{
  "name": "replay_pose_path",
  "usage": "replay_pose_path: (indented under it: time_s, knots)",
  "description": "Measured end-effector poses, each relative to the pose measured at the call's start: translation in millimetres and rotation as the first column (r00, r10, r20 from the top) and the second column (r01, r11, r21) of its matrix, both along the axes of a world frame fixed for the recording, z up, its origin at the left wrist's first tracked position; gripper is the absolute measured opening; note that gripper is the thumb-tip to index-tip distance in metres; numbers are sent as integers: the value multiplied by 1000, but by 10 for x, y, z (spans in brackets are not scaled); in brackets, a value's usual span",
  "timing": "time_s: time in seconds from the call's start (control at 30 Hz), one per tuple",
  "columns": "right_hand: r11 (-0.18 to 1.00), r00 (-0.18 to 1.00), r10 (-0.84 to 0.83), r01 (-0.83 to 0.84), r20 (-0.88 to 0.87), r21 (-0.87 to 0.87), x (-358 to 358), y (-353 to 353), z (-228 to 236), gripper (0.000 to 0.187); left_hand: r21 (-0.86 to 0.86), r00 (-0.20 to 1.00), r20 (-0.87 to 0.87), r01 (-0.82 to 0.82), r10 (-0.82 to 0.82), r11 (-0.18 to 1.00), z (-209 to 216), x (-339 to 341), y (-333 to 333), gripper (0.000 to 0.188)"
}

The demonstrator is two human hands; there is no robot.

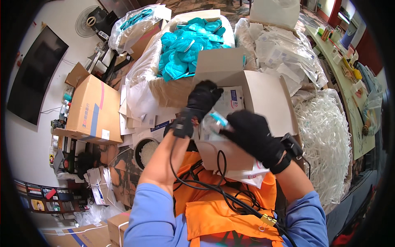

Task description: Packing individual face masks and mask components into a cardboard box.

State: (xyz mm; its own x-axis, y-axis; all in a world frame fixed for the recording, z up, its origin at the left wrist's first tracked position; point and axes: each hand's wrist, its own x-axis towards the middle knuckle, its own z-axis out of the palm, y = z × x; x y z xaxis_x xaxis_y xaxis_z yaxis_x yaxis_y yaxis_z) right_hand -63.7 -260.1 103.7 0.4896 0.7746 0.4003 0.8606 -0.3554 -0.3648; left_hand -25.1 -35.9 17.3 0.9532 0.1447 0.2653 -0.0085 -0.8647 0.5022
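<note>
An open white cardboard box (269, 94) stands in front of me with its flaps spread. My right hand (253, 133), in a black glove, is closed at the box's near side, its fingertips on a clear plastic packet (210, 125) with a teal strip. Over the box's left side is my left hand (202, 99), also black-gloved, with its fingers curled in. What those left fingers hold, if anything, is hidden. Beside them, inside the box, lies a white printed packet (231, 99).
Beyond the box, a plastic-lined carton holds teal round pads (187, 47). White packets (277, 49) fill another container at the far right, above a heap of white strips (323, 127). A bowl of white pellets (148, 151) and a brown carton (92, 109) are leftward. Black cables (222, 193) cross my orange apron.
</note>
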Motion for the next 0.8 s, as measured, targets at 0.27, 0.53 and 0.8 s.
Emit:
replay_pose_path:
  time_s: [0.27,0.53,0.8]
  knots:
    - [993,968,-93,109,-233,55,351,11,147,33,-318,834,-237,418,-499,851,903,-578,-223,51]
    - [836,481,281,303,-831,458,624,-363,-93,69,-932,983,81,132,-162,336,504,-622,-34,28]
    - [889,870,-343,422,-353,175,346,-176,-122,9,-924,983,27,93,-180,370,212,-578,-122,54]
